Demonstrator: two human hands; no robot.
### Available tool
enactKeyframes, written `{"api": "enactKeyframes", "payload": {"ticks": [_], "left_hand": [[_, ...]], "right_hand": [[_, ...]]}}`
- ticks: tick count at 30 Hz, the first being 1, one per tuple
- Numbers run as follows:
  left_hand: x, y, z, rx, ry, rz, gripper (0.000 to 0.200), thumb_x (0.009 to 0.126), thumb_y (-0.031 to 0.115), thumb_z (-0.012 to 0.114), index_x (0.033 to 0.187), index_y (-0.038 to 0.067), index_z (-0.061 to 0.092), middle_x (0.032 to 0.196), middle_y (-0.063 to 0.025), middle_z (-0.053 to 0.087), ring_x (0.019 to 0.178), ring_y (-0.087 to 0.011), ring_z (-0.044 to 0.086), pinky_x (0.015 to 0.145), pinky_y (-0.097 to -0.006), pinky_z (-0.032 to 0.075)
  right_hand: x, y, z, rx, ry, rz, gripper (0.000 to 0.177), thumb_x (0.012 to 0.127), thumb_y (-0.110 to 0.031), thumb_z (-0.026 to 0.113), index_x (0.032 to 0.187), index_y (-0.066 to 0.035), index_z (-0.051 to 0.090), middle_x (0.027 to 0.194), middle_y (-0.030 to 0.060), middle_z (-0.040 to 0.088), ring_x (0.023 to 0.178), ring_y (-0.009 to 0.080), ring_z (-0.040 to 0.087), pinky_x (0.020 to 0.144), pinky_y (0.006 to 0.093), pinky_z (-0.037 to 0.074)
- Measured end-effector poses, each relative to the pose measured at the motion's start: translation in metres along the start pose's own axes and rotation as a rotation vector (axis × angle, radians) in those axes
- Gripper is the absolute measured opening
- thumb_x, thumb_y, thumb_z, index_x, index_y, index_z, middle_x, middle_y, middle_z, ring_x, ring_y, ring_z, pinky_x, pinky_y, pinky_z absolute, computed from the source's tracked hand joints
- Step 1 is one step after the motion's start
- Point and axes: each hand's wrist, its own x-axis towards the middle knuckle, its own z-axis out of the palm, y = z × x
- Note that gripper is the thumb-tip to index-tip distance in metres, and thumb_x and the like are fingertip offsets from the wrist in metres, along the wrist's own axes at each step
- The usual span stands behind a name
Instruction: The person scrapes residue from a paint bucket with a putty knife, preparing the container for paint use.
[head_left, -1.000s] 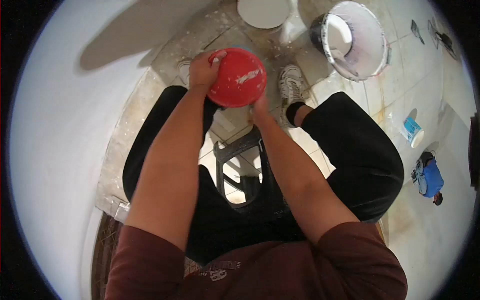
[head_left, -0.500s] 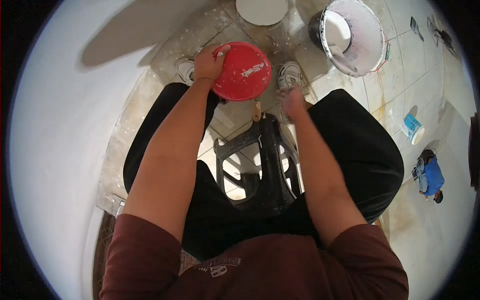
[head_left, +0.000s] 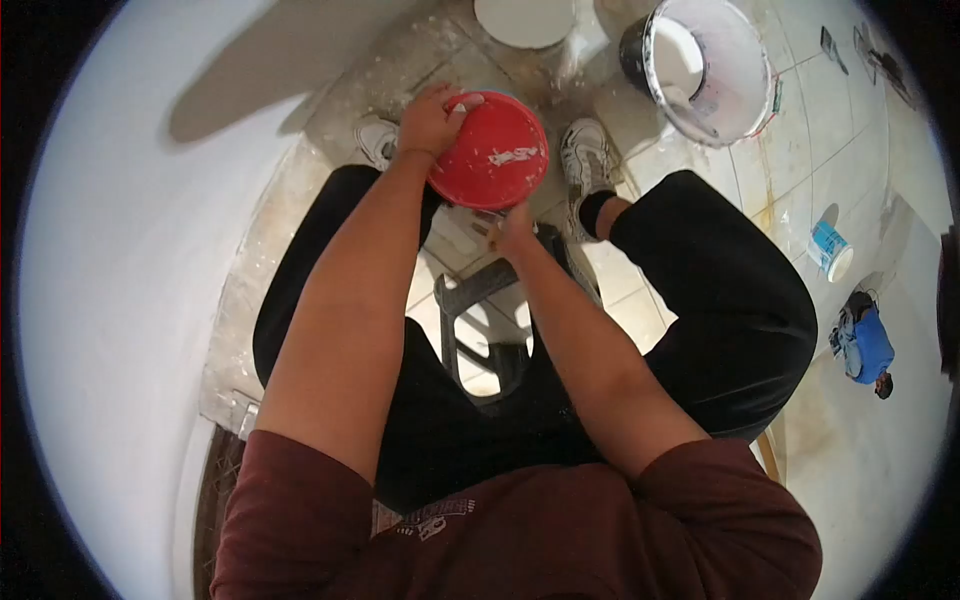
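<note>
A round red lid (head_left: 490,165) with white paint smears lies between my shoes, a thin blue edge showing behind its far rim. My left hand (head_left: 432,122) grips the lid at its left edge, thumb over the top and fingers around the side. Just below the near rim, my right hand (head_left: 513,232) is closed around the spot of a wooden handle, which the fingers mostly cover. The kind of tool on that handle is hidden under the lid.
Beneath me is a black plastic stool (head_left: 480,290). Ahead stand a white round surface (head_left: 525,20) and a large paint-stained bucket (head_left: 735,85). At right are a blue-and-white tub (head_left: 828,250) and a crouching person in blue (head_left: 868,345). A white wall (head_left: 120,300) runs along the left.
My right hand has moved left from beside my right shoe to the wooden handle under the lid's near edge. The left hand keeps its grip on the lid.
</note>
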Motion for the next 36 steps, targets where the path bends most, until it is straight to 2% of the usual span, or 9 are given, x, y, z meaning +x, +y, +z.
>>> {"api": "enactKeyframes", "payload": {"ticks": [2, 5, 8, 11, 16, 20, 25, 28, 36], "left_hand": [[0.009, -0.002, -0.005, 0.026, -0.001, -0.001, 0.045, 0.089, 0.047, 0.059, 0.110, 0.009, 0.069, 0.122, -0.0165, 0.061, 0.111, -0.0350, 0.058, 0.095, -0.0417, 0.046], [0.006, 0.015, -0.015, 0.025, -0.047, -0.032, 0.044, 0.089, 0.047, 0.058, 0.107, 0.007, 0.069, 0.117, -0.0179, 0.063, 0.106, -0.0359, 0.060, 0.091, -0.0422, 0.047], [-0.001, 0.021, -0.019, -0.017, -0.033, -0.045, 0.044, 0.092, 0.045, 0.055, 0.106, 0.005, 0.068, 0.115, -0.0197, 0.063, 0.105, -0.0383, 0.060, 0.089, -0.0446, 0.047], [-0.012, 0.017, -0.014, -0.145, 0.002, -0.083, 0.045, 0.094, 0.044, 0.051, 0.110, 0.004, 0.065, 0.111, -0.0214, 0.065, 0.103, -0.0408, 0.059, 0.089, -0.0464, 0.046], [-0.043, 0.039, -0.019, -0.167, 0.103, -0.436, 0.050, 0.098, 0.044, 0.043, 0.122, 0.003, 0.058, 0.111, -0.0232, 0.064, 0.105, -0.0419, 0.059, 0.093, -0.0451, 0.045], [-0.064, 0.026, 0.011, -0.467, 0.255, -0.599, 0.065, 0.086, 0.043, 0.065, 0.136, 0.007, 0.044, 0.128, -0.0255, 0.052, 0.118, -0.0408, 0.051, 0.098, -0.0458, 0.043], [-0.097, 0.070, 0.006, -0.302, 0.032, -0.741, 0.146, 0.047, 0.038, 0.095, 0.152, 0.018, -0.004, 0.148, -0.0272, 0.018, 0.130, -0.0434, 0.039, 0.106, -0.0482, 0.039], [-0.082, 0.089, -0.014, -0.233, -0.142, -0.945, 0.158, 0.040, 0.039, 0.097, 0.150, 0.021, -0.016, 0.151, -0.0276, 0.008, 0.130, -0.0444, 0.039, 0.107, -0.0510, 0.037], [-0.089, 0.078, 0.000, -0.247, -0.047, -0.859, 0.157, 0.038, 0.042, 0.096, 0.151, 0.023, -0.012, 0.152, -0.0269, 0.009, 0.132, -0.0455, 0.037, 0.107, -0.0518, 0.036]], "right_hand": [[0.014, -0.032, -0.021, -0.037, -0.226, -0.058, 0.061, 0.096, -0.059, 0.034, 0.120, -0.007, 0.054, 0.120, 0.0099, 0.056, 0.110, 0.0209, 0.052, 0.097, 0.0393, 0.036], [0.006, -0.092, -0.039, -0.204, -0.086, -0.123, 0.065, 0.091, -0.062, 0.045, 0.116, -0.003, 0.057, 0.116, 0.0119, 0.060, 0.102, 0.0200, 0.057, 0.090, 0.0365, 0.042], [-0.003, -0.115, -0.026, -0.919, -0.098, -0.526, 0.070, 0.083, -0.059, 0.063, 0.111, 0.005, 0.059, 0.114, 0.0217, 0.062, 0.111, 0.0333, 0.058, 0.091, 0.0428, 0.047], [-0.028, -0.133, 0.012, -1.338, 0.125, -0.552, 0.076, 0.071, -0.055, 0.078, 0.109, 0.008, 0.057, 0.115, 0.0232, 0.061, 0.107, 0.0343, 0.061, 0.085, 0.0407, 0.051], [-0.024, -0.141, 0.042, -1.550, 0.187, -0.842, 0.094, 0.058, -0.056, 0.085, 0.112, 0.015, 0.053, 0.109, 0.0272, 0.064, 0.101, 0.0380, 0.064, 0.088, 0.0426, 0.051], [-0.022, -0.168, 0.060, -1.723, -0.004, -0.883, 0.098, 0.056, -0.058, 0.085, 0.111, 0.016, 0.052, 0.108, 0.0287, 0.063, 0.107, 0.0392, 0.061, 0.089, 0.0443, 0.050], [-0.024, -0.162, 0.053, -1.633, 0.074, -0.961, 0.088, 0.056, -0.059, 0.085, 0.099, 0.013, 0.059, 0.104, 0.0289, 0.064, 0.102, 0.0384, 0.064, 0.087, 0.0438, 0.050], [-0.022, -0.163, 0.056, -1.726, 0.101, -0.937, 0.089, 0.056, -0.062, 0.083, 0.099, 0.012, 0.060, 0.101, 0.0285, 0.065, 0.100, 0.0382, 0.065, 0.087, 0.0432, 0.051], [-0.033, -0.165, 0.062, -1.833, 0.070, -0.972, 0.083, 0.059, -0.064, 0.080, 0.099, 0.007, 0.065, 0.097, 0.0265, 0.067, 0.095, 0.0389, 0.066, 0.084, 0.0437, 0.051]]}}
